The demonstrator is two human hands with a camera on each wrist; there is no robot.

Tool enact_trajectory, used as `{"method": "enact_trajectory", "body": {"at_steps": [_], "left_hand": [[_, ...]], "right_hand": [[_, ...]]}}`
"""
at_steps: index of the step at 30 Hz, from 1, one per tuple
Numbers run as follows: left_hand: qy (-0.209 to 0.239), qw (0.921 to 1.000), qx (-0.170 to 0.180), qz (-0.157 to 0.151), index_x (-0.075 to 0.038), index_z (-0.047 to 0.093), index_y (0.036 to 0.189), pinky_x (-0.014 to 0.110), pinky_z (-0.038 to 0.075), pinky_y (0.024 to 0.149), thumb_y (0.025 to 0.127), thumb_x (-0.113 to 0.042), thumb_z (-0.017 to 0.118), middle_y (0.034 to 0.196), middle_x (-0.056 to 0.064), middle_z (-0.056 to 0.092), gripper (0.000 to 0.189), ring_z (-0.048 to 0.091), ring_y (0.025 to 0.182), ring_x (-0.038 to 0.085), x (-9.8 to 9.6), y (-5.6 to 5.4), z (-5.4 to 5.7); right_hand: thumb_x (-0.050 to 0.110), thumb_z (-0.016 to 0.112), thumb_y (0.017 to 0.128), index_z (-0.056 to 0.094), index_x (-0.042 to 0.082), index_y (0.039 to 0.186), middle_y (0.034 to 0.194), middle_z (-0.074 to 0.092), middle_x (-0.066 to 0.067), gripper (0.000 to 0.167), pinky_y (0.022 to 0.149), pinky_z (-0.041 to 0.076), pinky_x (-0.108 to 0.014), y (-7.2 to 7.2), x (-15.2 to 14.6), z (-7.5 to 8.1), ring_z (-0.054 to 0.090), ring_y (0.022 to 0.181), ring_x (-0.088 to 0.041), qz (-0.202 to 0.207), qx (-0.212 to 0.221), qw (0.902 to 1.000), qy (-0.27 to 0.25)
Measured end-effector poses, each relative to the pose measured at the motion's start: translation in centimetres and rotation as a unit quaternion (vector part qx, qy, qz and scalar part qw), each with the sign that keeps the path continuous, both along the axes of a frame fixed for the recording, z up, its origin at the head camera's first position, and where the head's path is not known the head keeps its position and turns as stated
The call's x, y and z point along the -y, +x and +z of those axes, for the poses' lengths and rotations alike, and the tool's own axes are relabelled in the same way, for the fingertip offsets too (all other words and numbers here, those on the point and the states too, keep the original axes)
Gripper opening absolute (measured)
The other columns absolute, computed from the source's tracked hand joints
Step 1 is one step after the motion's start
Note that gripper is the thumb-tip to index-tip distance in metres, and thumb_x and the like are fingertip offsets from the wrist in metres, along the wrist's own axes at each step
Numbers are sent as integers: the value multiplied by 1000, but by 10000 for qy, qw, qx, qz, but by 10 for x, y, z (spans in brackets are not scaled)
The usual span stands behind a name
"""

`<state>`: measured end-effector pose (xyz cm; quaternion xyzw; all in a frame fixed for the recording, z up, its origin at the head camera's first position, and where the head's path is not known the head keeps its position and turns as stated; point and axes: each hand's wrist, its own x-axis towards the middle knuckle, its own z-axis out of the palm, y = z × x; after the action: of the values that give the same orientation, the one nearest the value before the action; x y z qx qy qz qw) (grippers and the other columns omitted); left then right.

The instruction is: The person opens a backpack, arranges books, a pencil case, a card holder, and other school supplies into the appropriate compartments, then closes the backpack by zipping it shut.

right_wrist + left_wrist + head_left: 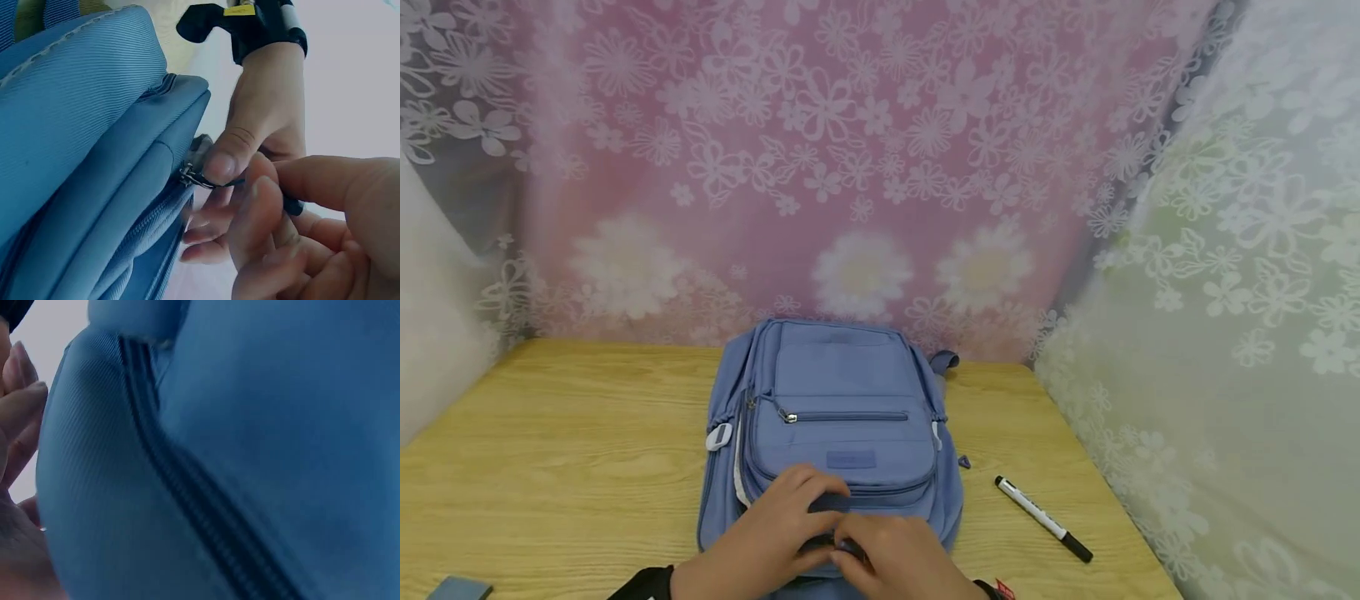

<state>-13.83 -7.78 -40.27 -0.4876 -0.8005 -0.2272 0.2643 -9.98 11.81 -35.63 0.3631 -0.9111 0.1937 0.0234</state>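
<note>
A blue backpack stands on the wooden table with its front panel and zippers towards me. Both hands meet at its lower front, fingers close together. My left hand curls with its thumb against a zipper pull, a dark cord hanging from a metal slider. From the other side my right hand pinches the same pull between thumb and fingers. In the left wrist view the backpack's side and a dark zipper fill most of the picture. The fingers hide part of the pull.
Right of the backpack lies a white marker with black ends on the wooden table. A blue-grey flat object sits at the lower left edge. Floral curtains hang behind and at the sides.
</note>
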Motion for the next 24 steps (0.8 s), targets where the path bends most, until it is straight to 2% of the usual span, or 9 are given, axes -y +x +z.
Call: {"method": "enact_trajectory", "body": {"at_steps": [5, 7, 9, 12, 14, 18, 21, 23, 24], "left_hand": [[84, 9998, -195, 34, -29, 67, 82, 33, 37, 104, 85, -36, 66, 108, -7, 55, 7, 47, 103, 8, 2, 1, -4], [118, 9992, -378, 70, -30, 66, 80, 34, 38, 102, 83, -34, 69, 102, -8, 53, 6, 44, 96, 7, 5, 1, -4], [174, 9980, -603, 60, -32, 66, 82, 28, 38, 91, 84, -33, 68, 96, -9, 50, 3, 38, 87, 6, 8, 1, -3], [328, 9958, -852, -29, -34, 67, 86, 21, 27, 74, 88, -29, 65, 85, -12, 49, 6, 30, 77, 3, 11, 0, -2], [434, 9948, -897, -209, -32, 67, 87, 19, 23, 69, 89, -26, 64, 80, -14, 51, 7, 27, 72, 1, 13, 0, -2], [485, 9954, -663, -501, -28, 67, 86, 12, 21, 67, 86, -18, 66, 72, -17, 56, 10, 27, 66, -3, 15, 2, -6], [458, 9968, -401, -514, -27, 66, 84, 8, 22, 68, 82, -14, 69, 71, -17, 56, 14, 30, 65, -5, 18, 5, -9], [371, 9978, -225, -509, -27, 66, 83, 8, 22, 67, 79, -11, 71, 71, -16, 54, 16, 31, 65, -6, 21, 6, -10], [297, 9983, -99, -500, -26, 66, 84, 8, 22, 67, 79, -11, 71, 70, -16, 53, 17, 31, 64, -7, 23, 7, -11]], "right_hand": [[38, 46, 97, 60, 16, 105, 77, 57, 9, 27, 56, 41, -11, -2, -9, 6, 43, 60, 8, -41, 411, 9987, -313], [39, 49, 95, 60, 16, 107, 85, 58, 8, 28, 62, 44, -13, -7, -18, 5, 48, 69, 4, 86, -40, 9996, -258], [39, 54, 93, 60, 17, 107, 94, 57, 7, 27, 72, 46, -15, -15, -27, 1, 52, 80, 0, 281, -849, 9960, 41], [40, 64, 86, 58, 18, 110, 107, 55, 5, 33, 87, 46, -20, -28, -36, -8, 53, 94, -7, 502, -2073, 9748, 650], [42, 69, 82, 56, 19, 115, 111, 53, 3, 42, 90, 46, -24, -34, -37, -15, 52, 97, -9, 529, -2447, 9630, 1000], [45, 76, 73, 55, 20, 113, 107, 52, 2, 51, 82, 46, -27, -39, -32, -28, 50, 91, -10, 448, -3058, 9410, 1379], [35, 74, 77, 55, 19, 96, 99, 51, 2, 31, 71, 42, -24, -39, -28, -35, 46, 82, -9, 450, -3616, 9205, 1414], [26, 61, 88, 53, 19, 84, 93, 51, 3, 11, 66, 36, -22, -40, -25, -38, 41, 76, -8, 463, -3927, 9087, 1341], [22, 52, 93, 50, 19, 78, 90, 51, 3, 15, 64, 33, -22, -40, -24, -39, 38, 73, -8, 460, -4045, 9043, 1284]]}}
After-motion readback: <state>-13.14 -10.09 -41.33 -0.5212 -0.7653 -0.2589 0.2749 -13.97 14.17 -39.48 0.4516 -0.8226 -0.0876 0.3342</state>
